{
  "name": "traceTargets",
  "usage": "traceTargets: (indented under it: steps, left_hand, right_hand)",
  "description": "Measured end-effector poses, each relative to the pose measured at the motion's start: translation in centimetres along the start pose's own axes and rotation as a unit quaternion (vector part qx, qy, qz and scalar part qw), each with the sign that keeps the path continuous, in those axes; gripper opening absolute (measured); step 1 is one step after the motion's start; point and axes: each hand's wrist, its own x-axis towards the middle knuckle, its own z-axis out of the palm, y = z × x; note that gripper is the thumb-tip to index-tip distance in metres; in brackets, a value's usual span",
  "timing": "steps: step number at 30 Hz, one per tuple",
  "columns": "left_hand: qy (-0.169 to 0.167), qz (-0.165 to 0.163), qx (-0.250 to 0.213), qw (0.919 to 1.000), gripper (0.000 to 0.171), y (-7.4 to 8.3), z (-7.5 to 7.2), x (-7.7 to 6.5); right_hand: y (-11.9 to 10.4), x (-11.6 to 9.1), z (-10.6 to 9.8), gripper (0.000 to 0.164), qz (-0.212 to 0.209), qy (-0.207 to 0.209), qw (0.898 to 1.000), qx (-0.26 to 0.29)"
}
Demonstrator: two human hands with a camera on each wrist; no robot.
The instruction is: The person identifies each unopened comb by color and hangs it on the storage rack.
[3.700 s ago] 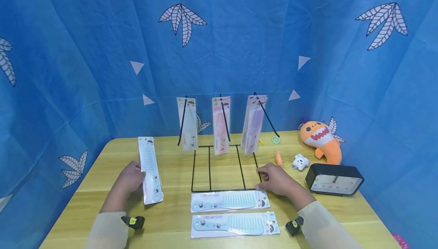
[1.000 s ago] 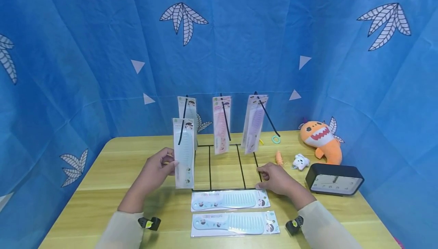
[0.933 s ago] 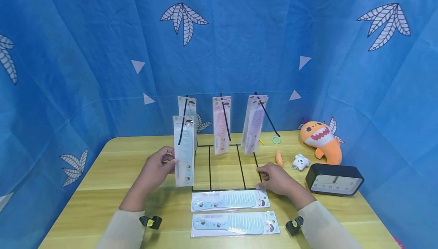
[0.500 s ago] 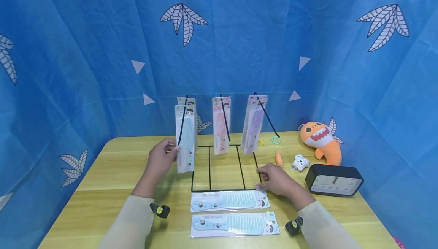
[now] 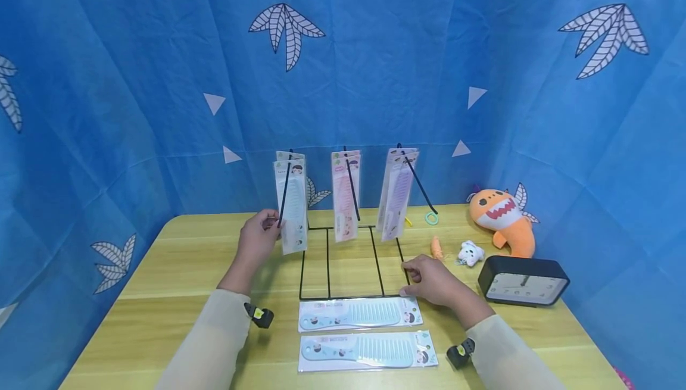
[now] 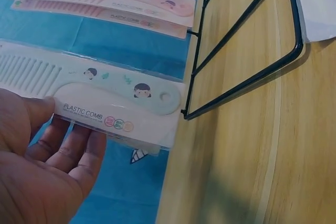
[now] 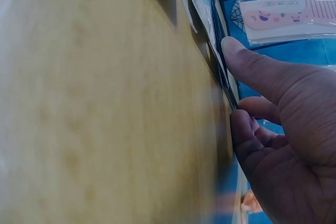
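Note:
My left hand [image 5: 259, 241] pinches the left edge of a packaged pale-blue plastic comb [image 5: 293, 223] between thumb and fingers. Upright, this comb hangs at the left prong of a black wire rack [image 5: 328, 259], in front of another blue pack. In the left wrist view the thumb lies over the comb's clear wrapper [image 6: 118, 90], with fingers behind it. At the rack's right front corner, my right hand [image 5: 431, 280] grips the base wire, thumb and fingers curled at it. Two more blue combs in packs, the nearer comb [image 5: 386, 351] and the farther comb [image 5: 375, 312], lie flat before the rack.
Pink comb packs [image 5: 345, 211] hang from the middle prong, purple comb packs [image 5: 398, 205] from the right one. Right of the rack are an orange shark plush [image 5: 506, 220], a small white toy [image 5: 471, 253], an orange trinket [image 5: 436, 248], a green ring [image 5: 432, 218] and a black clock [image 5: 524, 283].
My left hand has brought the blue comb pack from the table's left side to the left prong, then slid it back and up along it. The right hand has stayed at the rack.

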Motion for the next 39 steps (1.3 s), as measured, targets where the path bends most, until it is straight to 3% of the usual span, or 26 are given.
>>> traceTargets:
  steps: [7,13,18,26,33,39]
  left_hand:
    - [-0.006,-0.022,-0.048,0.9986,0.023,-0.5,0.2,1.3]
    - [-0.013,-0.054,-0.108,0.9927,0.024,-0.8,0.4,2.4]
    - [-0.012,-0.077,-0.131,0.9882,0.021,-1.1,0.6,2.7]
    - [-0.012,-0.073,-0.143,0.9870,0.021,-1.4,0.7,2.8]
    - [-0.018,-0.073,-0.134,0.9881,0.026,-1.5,0.4,2.1]
    - [-0.005,-0.107,-0.138,0.9846,0.045,-1.8,-0.5,-0.4]
  right_hand:
    - [0.1,0.0,0.0,0.068,0.000,0.002,1.000,0.000]
    - [0.1,0.1,0.1,0.069,0.001,-0.001,1.000,-0.002]
    - [0.1,0.3,0.1,0.069,-0.003,-0.002,1.000,-0.002]
    - [0.5,0.4,0.0,0.071,0.000,0.002,1.000,-0.008]
    - [0.3,0.3,0.1,0.069,0.004,0.000,1.000,-0.002]
    - [0.3,0.3,0.0,0.071,0.002,-0.001,1.000,-0.001]
